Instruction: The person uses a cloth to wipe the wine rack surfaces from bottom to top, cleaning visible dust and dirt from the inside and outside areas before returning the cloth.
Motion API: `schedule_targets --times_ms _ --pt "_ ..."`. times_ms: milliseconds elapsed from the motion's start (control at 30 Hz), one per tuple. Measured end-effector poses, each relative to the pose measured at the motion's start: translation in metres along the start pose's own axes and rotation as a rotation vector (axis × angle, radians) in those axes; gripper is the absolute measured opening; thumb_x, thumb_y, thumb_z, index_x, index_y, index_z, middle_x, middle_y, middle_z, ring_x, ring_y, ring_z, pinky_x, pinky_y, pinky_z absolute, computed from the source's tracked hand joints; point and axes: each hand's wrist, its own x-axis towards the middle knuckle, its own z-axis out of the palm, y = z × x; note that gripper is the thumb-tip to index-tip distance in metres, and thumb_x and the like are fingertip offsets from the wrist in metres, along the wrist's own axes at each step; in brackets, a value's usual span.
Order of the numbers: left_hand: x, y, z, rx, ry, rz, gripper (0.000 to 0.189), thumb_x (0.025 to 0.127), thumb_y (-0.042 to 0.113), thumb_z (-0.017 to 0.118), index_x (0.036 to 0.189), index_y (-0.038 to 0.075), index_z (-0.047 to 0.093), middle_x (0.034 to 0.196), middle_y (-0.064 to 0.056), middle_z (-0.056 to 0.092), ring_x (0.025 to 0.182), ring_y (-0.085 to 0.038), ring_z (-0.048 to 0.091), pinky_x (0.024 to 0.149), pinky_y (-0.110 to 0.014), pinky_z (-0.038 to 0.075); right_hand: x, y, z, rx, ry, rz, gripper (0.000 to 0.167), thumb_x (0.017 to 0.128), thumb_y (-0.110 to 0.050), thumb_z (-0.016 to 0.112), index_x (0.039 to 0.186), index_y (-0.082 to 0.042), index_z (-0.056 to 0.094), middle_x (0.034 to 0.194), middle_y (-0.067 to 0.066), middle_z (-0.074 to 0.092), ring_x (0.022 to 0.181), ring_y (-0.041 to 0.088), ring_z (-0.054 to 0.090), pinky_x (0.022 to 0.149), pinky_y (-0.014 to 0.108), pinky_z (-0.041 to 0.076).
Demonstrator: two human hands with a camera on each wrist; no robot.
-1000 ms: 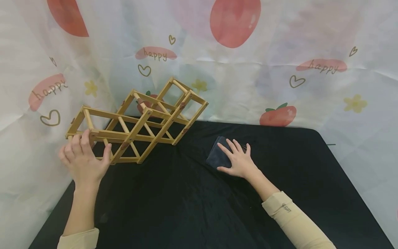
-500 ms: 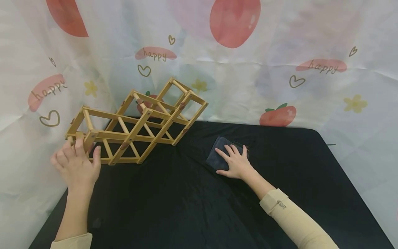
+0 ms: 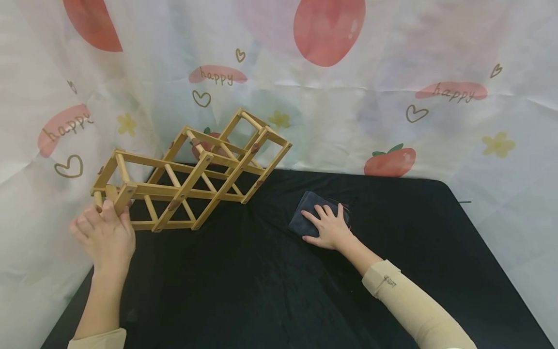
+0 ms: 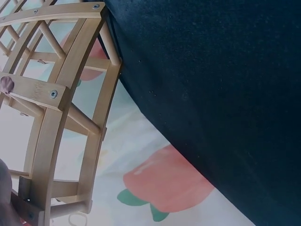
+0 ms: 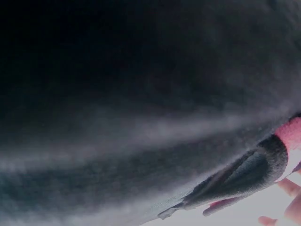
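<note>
A folding wooden lattice rack (image 3: 192,189), like a wine rack, stands at the back left of the black-covered table. My left hand (image 3: 106,237) grips its near left end, fingers curled at the lower corner; in the left wrist view the rack (image 4: 56,113) fills the left side and a bit of the hand shows at the lower left edge. My right hand (image 3: 329,230) rests with spread fingers on a dark blue, flat, folded item (image 3: 302,223), perhaps cloth or a pouch. In the right wrist view, fingertips (image 5: 294,207) show at the lower right, below blurred dark fabric.
Black cloth (image 3: 244,286) covers the table. A white curtain (image 3: 331,111) printed with fruit, hearts and writing hangs behind and along the left and right sides. The rack's left end lies close to the left curtain.
My left hand has shifted slightly left and down, and its thumb has closed in on the rack's end. The right hand has slid slightly left over the blue item. The rack looks unmoved.
</note>
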Motion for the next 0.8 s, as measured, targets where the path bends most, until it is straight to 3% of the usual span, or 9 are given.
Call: schedule_targets --times_ms 300,800 --pt "-0.002 0.000 0.000 0.001 -0.055 -0.020 0.023 0.096 0.019 0.041 0.106 0.001 0.031 0.100 -0.028 0.029 0.094 -0.045 0.026 0.087 -0.056 0.016 0.008 0.001 0.007 -0.040 -0.006 -0.027 0.067 0.083 -0.060 0.047 0.139 -0.023 0.037 0.133 0.015 0.037 0.119 0.035 0.037 0.096 0.064 0.020" --pt "-0.002 -0.002 0.002 0.001 -0.018 0.000 0.022 0.097 0.019 0.040 0.104 0.000 0.031 0.098 -0.027 0.030 0.091 -0.044 0.027 0.083 -0.055 0.017 0.013 -0.001 0.011 -0.022 0.091 -0.102 0.041 0.089 -0.034 0.057 0.124 -0.015 0.047 0.116 0.016 0.043 0.103 0.037 0.042 0.088 0.057 0.031"
